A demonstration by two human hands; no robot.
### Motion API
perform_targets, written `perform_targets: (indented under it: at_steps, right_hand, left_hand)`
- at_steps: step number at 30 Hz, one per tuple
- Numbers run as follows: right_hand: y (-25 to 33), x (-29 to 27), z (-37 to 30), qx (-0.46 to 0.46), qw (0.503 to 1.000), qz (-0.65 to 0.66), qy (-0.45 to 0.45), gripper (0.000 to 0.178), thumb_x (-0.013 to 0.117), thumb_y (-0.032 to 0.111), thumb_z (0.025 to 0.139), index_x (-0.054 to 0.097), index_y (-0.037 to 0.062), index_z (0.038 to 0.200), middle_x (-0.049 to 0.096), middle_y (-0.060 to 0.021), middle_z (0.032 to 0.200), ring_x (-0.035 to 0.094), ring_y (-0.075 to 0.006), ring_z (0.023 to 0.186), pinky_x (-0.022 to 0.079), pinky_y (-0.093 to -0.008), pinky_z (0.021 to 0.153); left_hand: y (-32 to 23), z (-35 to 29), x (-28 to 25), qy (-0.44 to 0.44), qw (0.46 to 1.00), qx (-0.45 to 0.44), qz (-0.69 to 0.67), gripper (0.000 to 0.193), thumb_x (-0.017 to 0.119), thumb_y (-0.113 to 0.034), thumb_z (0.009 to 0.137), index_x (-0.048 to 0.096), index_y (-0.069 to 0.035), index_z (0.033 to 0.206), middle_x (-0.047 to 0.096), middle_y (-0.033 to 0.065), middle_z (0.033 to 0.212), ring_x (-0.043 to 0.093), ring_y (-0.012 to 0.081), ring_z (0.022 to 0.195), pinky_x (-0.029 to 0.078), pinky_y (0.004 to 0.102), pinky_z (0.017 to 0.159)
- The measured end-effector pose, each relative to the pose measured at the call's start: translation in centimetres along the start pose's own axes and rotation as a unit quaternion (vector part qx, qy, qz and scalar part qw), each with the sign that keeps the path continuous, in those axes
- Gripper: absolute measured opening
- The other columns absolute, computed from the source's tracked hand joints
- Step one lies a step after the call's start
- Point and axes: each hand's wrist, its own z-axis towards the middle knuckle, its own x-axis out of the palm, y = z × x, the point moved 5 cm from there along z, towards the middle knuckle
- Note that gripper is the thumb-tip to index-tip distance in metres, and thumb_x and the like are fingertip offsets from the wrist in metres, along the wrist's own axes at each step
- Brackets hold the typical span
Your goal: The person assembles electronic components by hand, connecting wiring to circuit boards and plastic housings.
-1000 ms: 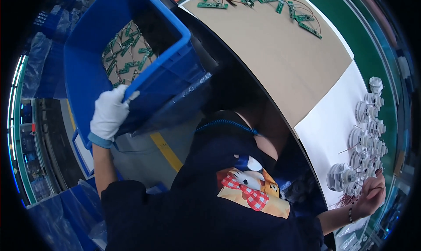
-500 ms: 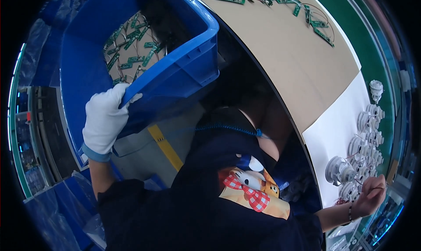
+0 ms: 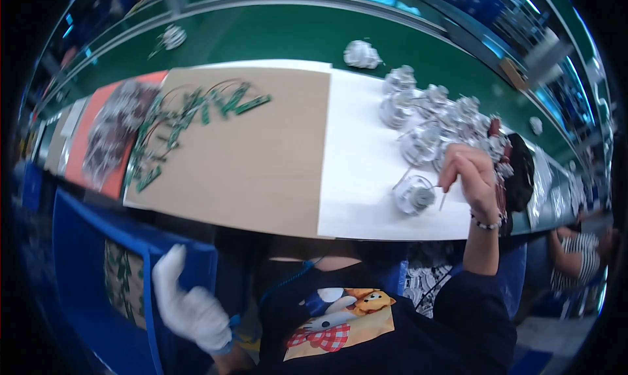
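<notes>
My left hand, in a white glove, is off the rim of the blue bin, close beside it, fingers stretched and apart, a little blurred. Inside the bin, green circuit boards lie on a cardboard sheet. My bare right hand is over the white sheet on the table, thumb and fingers pinched on a thin wire. Just left of it sits a round white part with a grey centre; whether the wire joins it, I cannot tell. Several similar white parts stand behind the hand.
Green boards with wires lie on the brown cardboard. Left of them a clear bag rests on an orange sheet. Beyond the right hand are a black item and dark red wires. A person in striped clothing is at the far right.
The view has swung from the bin toward the table. My left hand has let go of the bin's rim. My right hand is still beside the white parts, fingers pinched.
</notes>
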Motion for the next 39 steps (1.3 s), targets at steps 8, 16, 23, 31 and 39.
perform_targets:
  at_steps: [8,16,23,31,39]
  right_hand:
    - [-5.0,-1.0,-3.1,0.009,0.985,-0.081,-0.149,0.025,0.049,0.006,0.083,0.055,-0.0022,0.060,0.052,-0.0083,0.061,0.051,-0.0136,0.053,0.038,-0.0236,0.047]
    - [-3.9,4.3,-6.5,-0.076,0.897,-0.288,-0.326,0.036,0.070,0.001,0.061,0.058,0.0008,0.095,0.055,-0.0159,0.101,0.057,-0.0286,0.090,0.047,-0.0339,0.078]
    - [-6.8,6.7,-9.1,0.064,0.897,-0.256,-0.354,0.073,0.068,0.012,0.069,0.029,-0.0009,0.130,0.024,-0.0263,0.135,0.026,-0.0400,0.124,0.024,-0.0422,0.102]
    - [-7.7,8.7,-9.0,0.055,0.906,-0.199,-0.369,0.072,0.056,0.018,0.077,0.017,-0.0018,0.135,0.013,-0.0289,0.139,0.013,-0.0436,0.130,0.014,-0.0484,0.104]
    - [-6.6,9.2,-10.8,-0.005,0.874,-0.136,-0.466,0.072,0.042,0.040,0.084,0.013,-0.0007,0.136,0.009,-0.0208,0.143,0.007,-0.0359,0.133,0.011,-0.0564,0.103]
  left_hand:
    - [-7.1,18.5,19.9,0.189,0.962,0.194,0.030,0.046,0.062,-0.020,0.078,0.048,-0.001,0.118,0.056,0.0180,0.111,0.055,0.0310,0.101,0.043,0.0340,0.085]
    - [0.8,22.1,42.3,0.417,0.871,0.154,0.211,0.066,0.071,-0.029,0.061,0.041,-0.008,0.116,0.052,0.0133,0.108,0.049,0.0298,0.107,0.044,0.0415,0.086]
    - [0.8,22.7,46.6,0.354,0.898,0.122,0.229,0.043,0.063,-0.031,0.069,0.050,-0.007,0.101,0.057,0.0166,0.099,0.056,0.0330,0.096,0.047,0.0408,0.079]
    - [4.8,22.5,43.9,0.289,0.949,0.039,0.121,0.033,0.063,-0.034,0.074,0.062,-0.005,0.058,0.055,0.0107,0.050,0.051,0.0205,0.043,0.041,0.0321,0.044]
    - [1.8,14.4,24.9,0.208,0.813,-0.251,-0.482,0.048,0.067,-0.011,0.074,0.041,-0.002,0.114,0.056,0.0062,0.103,0.058,0.0161,0.083,0.048,0.0273,0.074]
